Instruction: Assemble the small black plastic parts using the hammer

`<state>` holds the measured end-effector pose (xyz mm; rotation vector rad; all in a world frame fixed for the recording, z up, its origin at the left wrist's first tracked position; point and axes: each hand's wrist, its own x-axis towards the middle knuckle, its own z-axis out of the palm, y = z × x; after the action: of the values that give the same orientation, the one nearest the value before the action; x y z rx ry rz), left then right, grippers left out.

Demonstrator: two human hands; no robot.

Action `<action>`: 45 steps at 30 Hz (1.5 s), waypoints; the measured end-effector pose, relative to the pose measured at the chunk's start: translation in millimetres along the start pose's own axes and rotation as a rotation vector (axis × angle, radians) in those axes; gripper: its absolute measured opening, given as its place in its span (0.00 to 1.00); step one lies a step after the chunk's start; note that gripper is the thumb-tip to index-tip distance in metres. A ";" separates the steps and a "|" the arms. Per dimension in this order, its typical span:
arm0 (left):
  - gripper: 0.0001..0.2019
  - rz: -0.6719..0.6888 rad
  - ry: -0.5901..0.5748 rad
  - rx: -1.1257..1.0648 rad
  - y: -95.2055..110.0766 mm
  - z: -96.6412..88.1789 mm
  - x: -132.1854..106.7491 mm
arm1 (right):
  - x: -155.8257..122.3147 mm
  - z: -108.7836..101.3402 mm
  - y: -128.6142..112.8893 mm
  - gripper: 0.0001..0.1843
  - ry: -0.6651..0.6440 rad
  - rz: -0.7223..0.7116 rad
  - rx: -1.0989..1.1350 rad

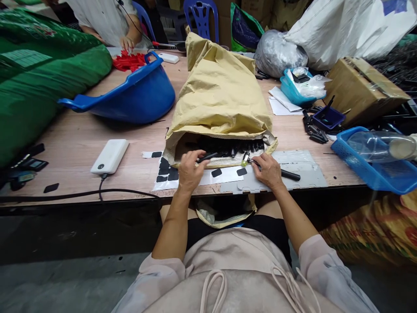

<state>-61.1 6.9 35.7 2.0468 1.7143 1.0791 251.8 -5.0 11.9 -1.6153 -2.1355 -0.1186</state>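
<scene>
My left hand (190, 171) pinches a small black elongated part (207, 157) at the mouth of a yellow sack (224, 91). In my right hand (268, 170) is a small hammer (291, 175) with a black handle, a metal head and a yellowish tip. Its head lies close to the sack's lower lip, apart from my left hand. Many more black parts (224, 148) fill the sack's opening. Under my hands are a white strip sheet (228, 174) with black rounded stickers (163, 171) and a grey flat board (306, 167).
A blue basin (140, 93) and a white power bank (110, 156) with a cable stand to the left, beside a green sack (48, 74). On the right are a blue basket (374, 163), a cardboard box (365, 93) and a turquoise basket (298, 89). Another person's hand (127, 43) is near red pieces.
</scene>
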 end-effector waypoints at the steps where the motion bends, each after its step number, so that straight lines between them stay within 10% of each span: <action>1: 0.12 0.040 -0.043 -0.049 6.7 5.4 -4.5 | -0.1 0.3 0.4 0.11 0.000 0.000 -0.003; 9: 0.12 0.192 -0.344 -0.210 20.3 54.7 -12.1 | -1.2 3.9 4.8 0.12 0.015 -0.017 -0.002; 19: 0.11 0.134 -0.280 -0.166 20.2 55.4 -11.7 | 0.6 -7.2 7.8 0.16 0.034 -0.037 0.045; 28: 0.10 0.096 -0.352 -0.166 20.9 57.4 -7.1 | -3.3 -41.9 -38.1 0.17 0.101 -0.032 0.391; 45: 0.09 0.092 -0.358 -0.193 21.7 57.4 -8.1 | -21.4 -25.2 -66.7 0.20 0.003 -0.075 0.363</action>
<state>-6.5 8.1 6.6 2.0606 1.3027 0.8051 201.9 -53.0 39.1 -1.3243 -2.0708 0.2301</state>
